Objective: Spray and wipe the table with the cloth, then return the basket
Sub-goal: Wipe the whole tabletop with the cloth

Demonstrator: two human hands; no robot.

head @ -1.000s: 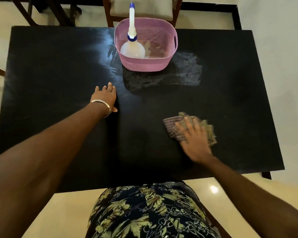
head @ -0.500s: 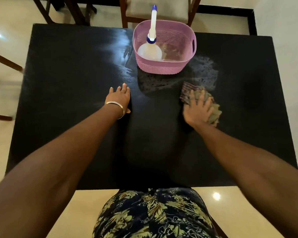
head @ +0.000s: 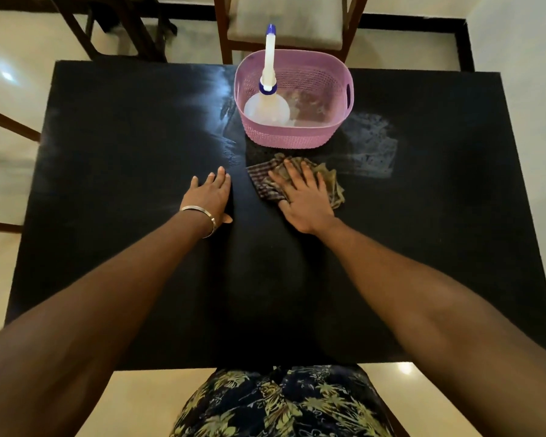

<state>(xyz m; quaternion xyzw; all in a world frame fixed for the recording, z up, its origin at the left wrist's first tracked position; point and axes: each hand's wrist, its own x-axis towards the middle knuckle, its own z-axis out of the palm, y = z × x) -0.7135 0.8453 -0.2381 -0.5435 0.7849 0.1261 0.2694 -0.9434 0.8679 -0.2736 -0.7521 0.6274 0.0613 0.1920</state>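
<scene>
A black table (head: 108,216) fills the view. At its far middle stands a pink basket (head: 290,138) holding a clear spray bottle (head: 267,102) with a blue-tipped nozzle. Just in front of the basket lies a checked cloth (head: 330,184), crumpled flat. My right hand (head: 303,197) presses on the cloth with straight, spread fingers. My left hand (head: 210,193), with a metal bangle at the wrist, rests flat on the bare table just left of the cloth. A whitish wet patch (head: 372,149) shows to the right of the basket.
A wooden chair (head: 284,23) with a pale cushion stands behind the table's far edge. More chair frames (head: 114,29) stand at the far left. A wet streak (head: 216,99) runs left of the basket. Pale tiled floor surrounds the table.
My right hand has slid the cloth from the near right of the table up and leftward to just in front of the basket. My left hand has stayed flat in place.
</scene>
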